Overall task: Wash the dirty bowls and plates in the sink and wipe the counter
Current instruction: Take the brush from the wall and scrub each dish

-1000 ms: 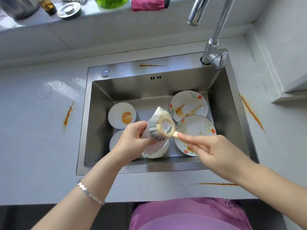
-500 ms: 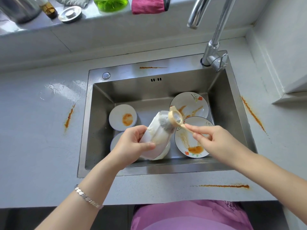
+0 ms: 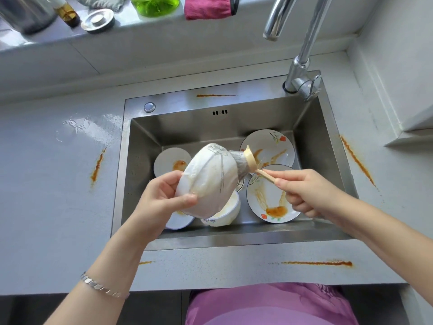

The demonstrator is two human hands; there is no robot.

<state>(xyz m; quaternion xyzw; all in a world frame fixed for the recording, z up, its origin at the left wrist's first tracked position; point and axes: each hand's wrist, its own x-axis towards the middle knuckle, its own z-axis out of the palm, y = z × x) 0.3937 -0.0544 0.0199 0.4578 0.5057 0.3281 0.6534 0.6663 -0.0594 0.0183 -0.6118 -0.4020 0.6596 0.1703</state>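
Above the sink (image 3: 140, 160), the left hand (image 3: 161, 198) clamps a tilted white bowl (image 3: 208, 179) while the right hand (image 3: 304, 191) pinches a brush (image 3: 246, 164) against its base. Scrubbing looks underway; next likely needs rinsing under the faucet (image 3: 302, 55), behind the sink.

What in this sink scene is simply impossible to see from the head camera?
- Inside of the held bowl: it faces away, so how dirty it is stays unknown.
- Brush head: partly hidden behind the bowl.
- Plate under the left hand: mostly covered by hand and bowl.
- Sink drain: hidden by the bowl.
- Green bottle and pink cloth: cut off by the top edge.
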